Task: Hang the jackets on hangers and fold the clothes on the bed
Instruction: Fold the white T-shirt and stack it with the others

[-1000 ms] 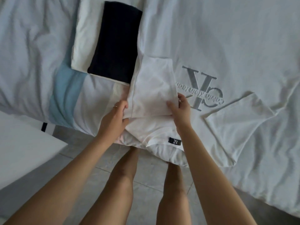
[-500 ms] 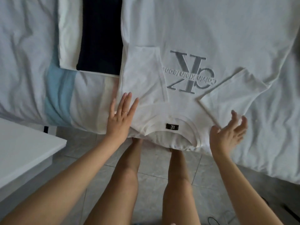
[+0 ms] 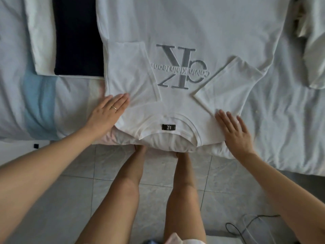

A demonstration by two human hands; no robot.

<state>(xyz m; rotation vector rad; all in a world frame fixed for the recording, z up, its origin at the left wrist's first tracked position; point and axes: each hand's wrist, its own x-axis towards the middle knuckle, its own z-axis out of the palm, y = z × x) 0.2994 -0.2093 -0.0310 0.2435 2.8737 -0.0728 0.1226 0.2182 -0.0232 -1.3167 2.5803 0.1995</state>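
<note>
A white T-shirt [image 3: 175, 29] with a grey logo lies flat on the bed, its collar and black label toward me at the bed's edge. Its left sleeve [image 3: 130, 67] is folded inward over the chest; its right sleeve [image 3: 230, 81] lies angled across the other side. My left hand [image 3: 107, 111] rests flat with straight fingers on the shirt's left shoulder. My right hand [image 3: 233, 131] presses flat on the right shoulder, fingers spread.
A folded stack of white and dark navy clothes [image 3: 77, 36] lies left of the shirt. The white bedsheet [image 3: 281, 120] has a light blue stripe [image 3: 38, 103]. More pale fabric [image 3: 314, 50] sits at the far right. A black cable [image 3: 246, 226] lies on the tiled floor.
Both hands let go of the left sleeve after folding it in. The left hand moved onto the left shoulder; the right swung across and came down flat on the right shoulder.
</note>
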